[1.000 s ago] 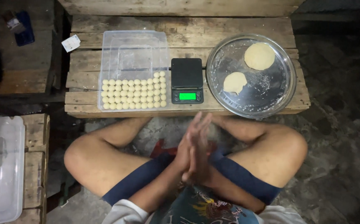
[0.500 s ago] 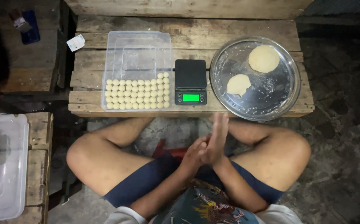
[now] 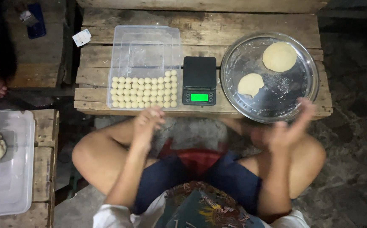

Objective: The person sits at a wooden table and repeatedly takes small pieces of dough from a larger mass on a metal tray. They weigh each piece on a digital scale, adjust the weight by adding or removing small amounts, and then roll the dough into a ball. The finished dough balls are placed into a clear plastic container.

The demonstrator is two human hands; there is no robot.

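Pale dough ball [image 3: 153,113] pinched in left hand [image 3: 146,124], just at the clear tub [image 3: 145,44]'s near edge.
Right hand [image 3: 287,128] blurred, fingers spread, empty, beside steel tray [image 3: 308,90]. Tub: rolled balls [image 3: 144,91] fill near rows, far part bare. Two flat dough discs [image 3: 279,56] left on tray.

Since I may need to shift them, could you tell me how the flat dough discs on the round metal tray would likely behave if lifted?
The dough discs look thin and soft, so each would probably droop and stretch rather than stay stiff. The metal tray seems dusted with pale powder, so they may slide rather than stick. Being flat, they are unlikely to roll, unlike the small dough balls.
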